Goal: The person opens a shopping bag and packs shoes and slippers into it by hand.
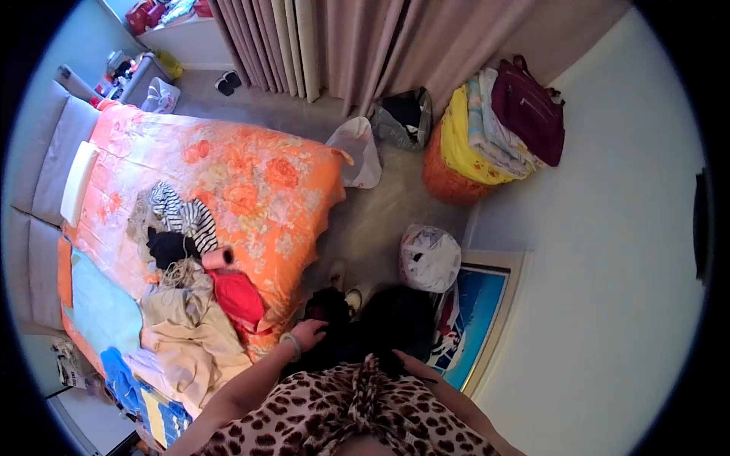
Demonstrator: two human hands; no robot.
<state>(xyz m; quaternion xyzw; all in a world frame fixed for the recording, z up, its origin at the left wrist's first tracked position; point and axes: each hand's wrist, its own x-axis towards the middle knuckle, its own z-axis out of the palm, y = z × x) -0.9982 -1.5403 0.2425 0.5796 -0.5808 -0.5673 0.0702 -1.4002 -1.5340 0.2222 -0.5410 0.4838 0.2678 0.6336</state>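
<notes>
My left hand (309, 333), with a pale bracelet at the wrist, is beside the near edge of the bed. Its fingers are bent against dark cloth (325, 305) and look closed on it. Whether this cloth is a loose garment or part of what I wear is hard to make out. My right hand (409, 360) is low at my right side, against black fabric (399, 319). That hand's fingers are mostly hidden. Nearest to my left hand on the bed lie a red cloth item (237, 300) and a heap of beige cloth (190, 315).
The bed (281, 201) has an orange floral cover. On it lie striped clothing (182, 216) and a pink roll (218, 258). A white bag (430, 257), a framed blue picture (483, 319), and an orange basket (452, 178) piled with bedding stand to the right.
</notes>
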